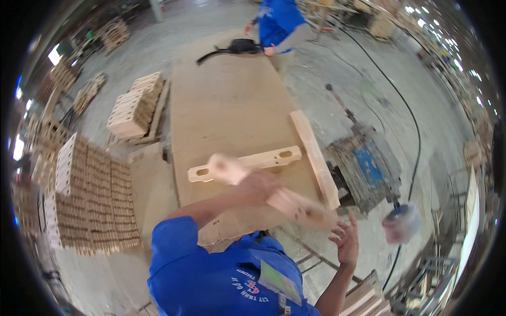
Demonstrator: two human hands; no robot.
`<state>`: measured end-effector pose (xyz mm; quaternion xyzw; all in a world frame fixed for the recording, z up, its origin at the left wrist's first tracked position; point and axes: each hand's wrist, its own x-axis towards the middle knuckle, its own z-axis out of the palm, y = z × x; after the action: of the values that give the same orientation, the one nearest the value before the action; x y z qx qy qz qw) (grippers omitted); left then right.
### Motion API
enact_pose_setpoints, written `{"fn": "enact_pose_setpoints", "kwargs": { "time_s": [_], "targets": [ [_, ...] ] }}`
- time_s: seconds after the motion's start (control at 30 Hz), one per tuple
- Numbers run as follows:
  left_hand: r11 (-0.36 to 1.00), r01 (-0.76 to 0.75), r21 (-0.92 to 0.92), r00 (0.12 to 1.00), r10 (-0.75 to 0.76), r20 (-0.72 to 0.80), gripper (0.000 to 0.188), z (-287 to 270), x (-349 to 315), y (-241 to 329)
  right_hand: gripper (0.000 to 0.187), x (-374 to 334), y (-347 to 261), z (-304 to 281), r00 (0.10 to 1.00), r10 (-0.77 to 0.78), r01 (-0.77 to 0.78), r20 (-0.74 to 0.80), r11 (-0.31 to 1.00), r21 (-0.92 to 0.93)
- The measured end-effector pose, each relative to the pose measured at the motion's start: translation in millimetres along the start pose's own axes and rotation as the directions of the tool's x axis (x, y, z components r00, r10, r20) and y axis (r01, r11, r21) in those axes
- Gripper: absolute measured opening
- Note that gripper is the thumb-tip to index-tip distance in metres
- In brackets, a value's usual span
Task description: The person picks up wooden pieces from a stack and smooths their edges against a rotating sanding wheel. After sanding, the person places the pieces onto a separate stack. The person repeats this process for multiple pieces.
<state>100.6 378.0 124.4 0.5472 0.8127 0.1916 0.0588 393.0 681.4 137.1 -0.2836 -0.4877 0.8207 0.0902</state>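
My left hand (258, 188) is closed around the middle of a pale wooden slat (295, 206) with an oblong slot near its end; motion blurs both. The slat is held slantwise above the table (226, 110). My right hand (346, 241) is just off the slat's near right end, with its fingers spread and nothing in them. Beneath the held piece, a second slotted slat (269, 159) lies across the tabletop, partly covered by the first. Along the table's right edge lies a plain wooden bar (315, 158).
Tall stacks of slotted slats (97, 195) stand at the left, with another stack (136, 108) behind. A machine with a blue panel (366, 163) is to the right. At the table's far end, a person in blue (279, 23) stands beside a black bag (242, 46).
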Motion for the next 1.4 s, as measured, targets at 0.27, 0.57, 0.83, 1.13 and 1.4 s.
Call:
{"fn": "enact_pose_setpoints", "kwargs": {
  "time_s": [0.27,0.57,0.83,1.13,1.4],
  "targets": [
    [0.734,0.673,-0.087,0.739,-0.666,0.100,0.074,-12,19,-68,0.050,-41,69,-49,0.927,0.177,-0.172,-0.330,0.984,0.045],
    [0.780,0.620,0.084,0.756,-0.623,0.202,0.078,-10,29,-87,0.050,-82,111,-46,0.852,0.211,-0.238,-0.480,0.971,0.004],
    [0.889,0.436,0.142,0.862,-0.458,0.216,0.084,24,53,-94,0.053,-125,134,-71,0.777,0.184,-0.213,-0.603,0.977,0.024],
    [0.813,0.446,0.375,0.838,-0.527,0.145,0.100,26,115,-34,0.055,-233,79,-120,0.568,-0.202,-0.400,-0.798,0.780,-0.482],
    [0.776,0.360,0.518,0.852,-0.500,0.156,0.104,17,184,19,0.058,-419,93,-188,-0.219,-0.512,-0.877,-0.831,0.477,-0.063]
  ]
}}
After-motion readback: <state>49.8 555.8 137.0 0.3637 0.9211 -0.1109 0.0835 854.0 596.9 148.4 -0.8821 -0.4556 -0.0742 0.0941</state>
